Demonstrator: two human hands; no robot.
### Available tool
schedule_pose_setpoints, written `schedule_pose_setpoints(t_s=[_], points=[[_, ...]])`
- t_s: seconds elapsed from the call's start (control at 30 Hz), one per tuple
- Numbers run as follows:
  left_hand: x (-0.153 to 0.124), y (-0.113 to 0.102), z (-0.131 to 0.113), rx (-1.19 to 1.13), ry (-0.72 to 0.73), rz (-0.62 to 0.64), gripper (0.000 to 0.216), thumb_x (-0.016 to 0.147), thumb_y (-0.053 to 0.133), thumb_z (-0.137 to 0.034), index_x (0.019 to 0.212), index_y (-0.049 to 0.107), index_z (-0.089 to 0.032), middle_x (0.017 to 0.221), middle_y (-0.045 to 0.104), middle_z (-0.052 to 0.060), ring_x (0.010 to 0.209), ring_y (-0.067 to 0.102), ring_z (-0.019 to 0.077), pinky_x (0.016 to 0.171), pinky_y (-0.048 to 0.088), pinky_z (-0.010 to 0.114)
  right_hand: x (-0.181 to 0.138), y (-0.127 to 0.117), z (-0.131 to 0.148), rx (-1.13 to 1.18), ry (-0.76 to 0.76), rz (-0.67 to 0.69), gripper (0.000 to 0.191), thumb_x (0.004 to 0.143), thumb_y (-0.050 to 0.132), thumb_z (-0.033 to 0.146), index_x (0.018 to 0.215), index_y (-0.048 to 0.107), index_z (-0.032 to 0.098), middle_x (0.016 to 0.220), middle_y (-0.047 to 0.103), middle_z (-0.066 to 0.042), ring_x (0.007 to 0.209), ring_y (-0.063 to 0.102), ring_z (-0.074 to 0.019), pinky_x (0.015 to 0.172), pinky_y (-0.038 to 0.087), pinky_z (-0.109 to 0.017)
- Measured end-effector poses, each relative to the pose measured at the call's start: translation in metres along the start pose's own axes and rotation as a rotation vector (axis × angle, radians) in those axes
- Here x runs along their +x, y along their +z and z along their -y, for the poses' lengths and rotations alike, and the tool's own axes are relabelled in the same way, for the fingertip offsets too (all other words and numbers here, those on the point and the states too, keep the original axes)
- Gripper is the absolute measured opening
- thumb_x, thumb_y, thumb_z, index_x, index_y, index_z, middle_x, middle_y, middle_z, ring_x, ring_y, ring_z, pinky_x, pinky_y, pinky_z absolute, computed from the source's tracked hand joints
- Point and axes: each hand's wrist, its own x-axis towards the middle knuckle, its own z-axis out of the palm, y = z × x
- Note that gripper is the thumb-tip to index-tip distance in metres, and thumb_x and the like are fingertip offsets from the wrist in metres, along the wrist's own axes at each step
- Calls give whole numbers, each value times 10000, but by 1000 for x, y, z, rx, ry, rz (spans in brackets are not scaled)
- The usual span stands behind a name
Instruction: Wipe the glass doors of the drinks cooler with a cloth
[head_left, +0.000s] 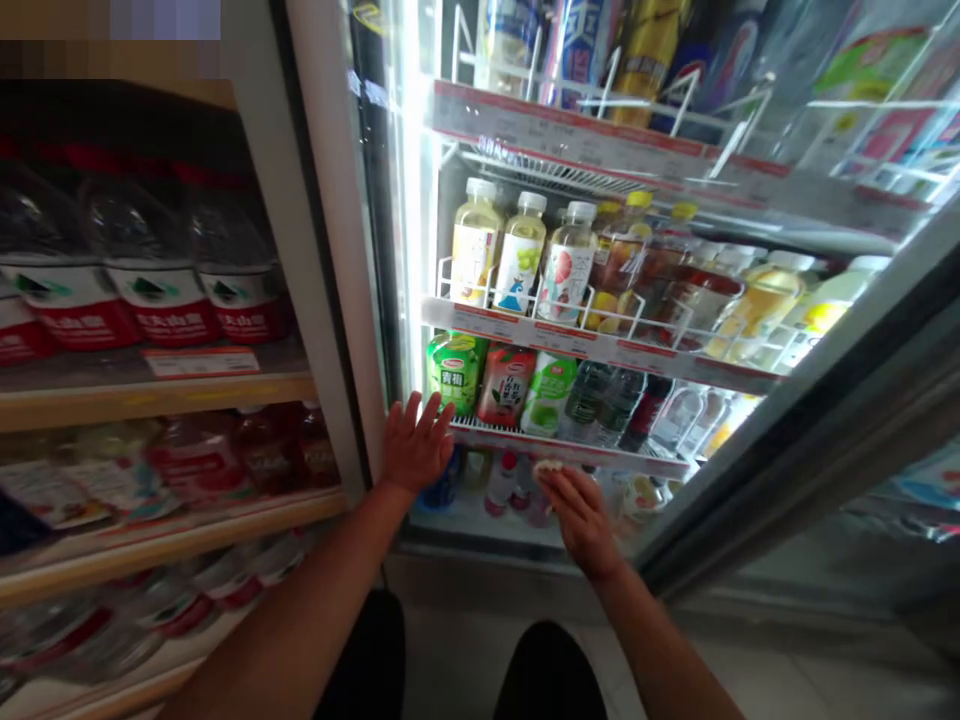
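Note:
I face an open drinks fridge. My left hand [415,445] is open, fingers spread, resting against the fridge frame by the left end of a wire shelf [570,452]. Just above it stands a green bottle [456,372], beside a red bottle [505,385] and a pale green one [547,393]. My right hand [579,512] reaches toward the lowest shelf, fingers stretched forward, its fingertips at a small white bottle cap [547,466]. I cannot tell whether it grips the cap. Small bottles [501,484] stand below.
The glass fridge door [825,380] stands open to the right. Higher shelves hold yellow juice bottles [474,245] and cans [585,45]. Wooden shelves [157,395] on the left carry large water bottles [161,265]. My knees show at the bottom.

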Motion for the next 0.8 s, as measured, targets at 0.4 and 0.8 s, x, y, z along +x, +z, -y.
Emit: schedule_pose_setpoints(t_s=[0.4, 0.8], points=[[2, -2, -1, -5, 3, -7, 693, 943, 500, -286, 1573, 212, -262, 1588, 347, 54, 1534, 116, 210, 1268, 96, 429, -21, -22, -24, -216, 170, -208, 527, 885, 622, 76, 1377, 570, 258, 1321, 650, -80, 1287, 560, -238, 1084, 493, -407], [3, -3, 0, 0, 8, -12, 697, 940, 503, -285, 1573, 211, -267, 1564, 396, 57, 1532, 132, 215, 1264, 116, 437, -46, -31, -43, -261, 718, -479, 371, 830, 588, 195, 1194, 640, 150, 1206, 560, -177, 1189, 542, -317, 960, 521, -513]])
